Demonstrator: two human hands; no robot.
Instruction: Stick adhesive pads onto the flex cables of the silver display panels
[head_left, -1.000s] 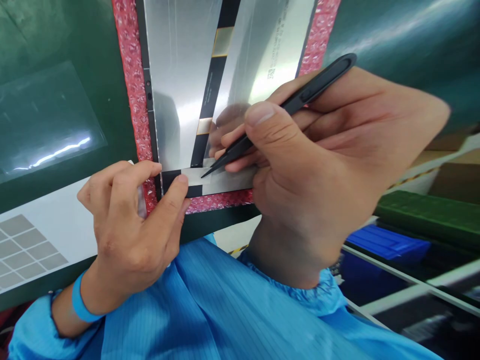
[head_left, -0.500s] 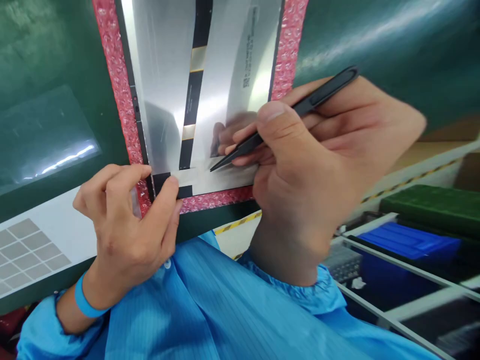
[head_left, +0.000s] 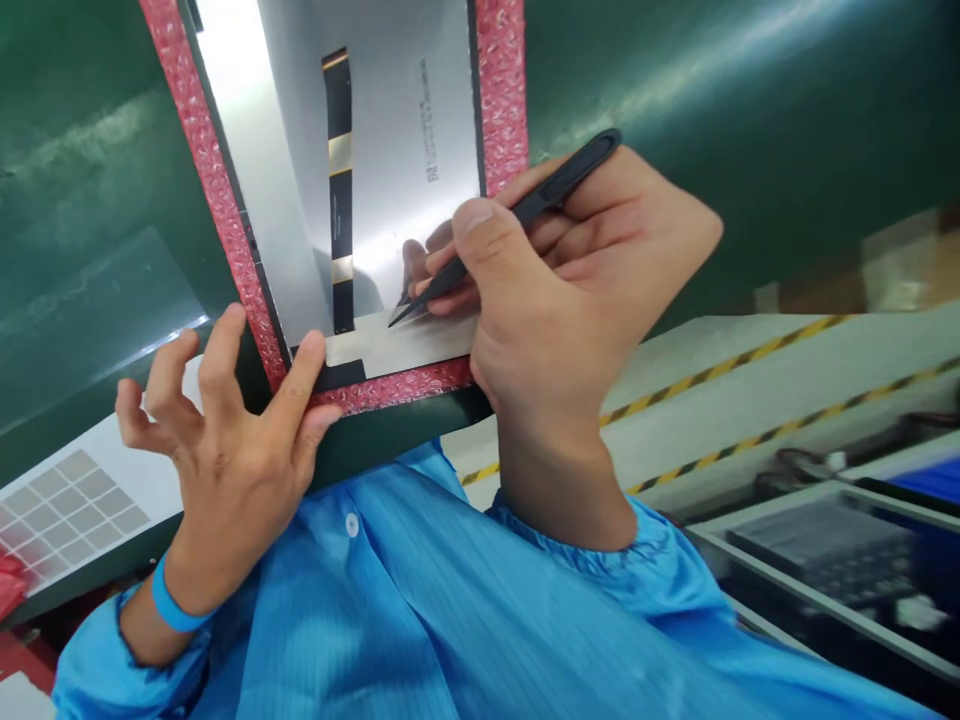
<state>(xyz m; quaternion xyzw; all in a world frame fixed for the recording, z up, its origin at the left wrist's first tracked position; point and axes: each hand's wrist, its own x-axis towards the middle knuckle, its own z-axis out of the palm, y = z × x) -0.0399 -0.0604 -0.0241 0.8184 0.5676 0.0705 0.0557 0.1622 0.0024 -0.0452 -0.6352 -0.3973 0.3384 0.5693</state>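
A silvery display panel (head_left: 397, 130) lies face down on pink bubble wrap (head_left: 504, 90), with a black and gold flex cable (head_left: 341, 210) running down its back. Along its near edge runs a pale strip (head_left: 420, 343). My right hand (head_left: 555, 300) grips black tweezers (head_left: 574, 170) like a pen, their tips low over or touching the pale strip; I cannot tell which. My left hand (head_left: 232, 440) is open, its index fingertip resting on the panel's near left corner by the strip. The left thumb lies by the bubble wrap edge, the other fingers spread.
A clear film sheet (head_left: 112, 310) lies on the green table (head_left: 637, 120) at left. Nearer is a white sheet with grey squares (head_left: 82, 500). At lower right stands a framed rack (head_left: 825, 590) holding dark items, beyond yellow-black floor tape (head_left: 720, 375).
The view has shifted, so the panel and right hand appear further left. The left hand's other fingers have lifted and spread away from the panel's edge. The right hand still holds the tweezers.
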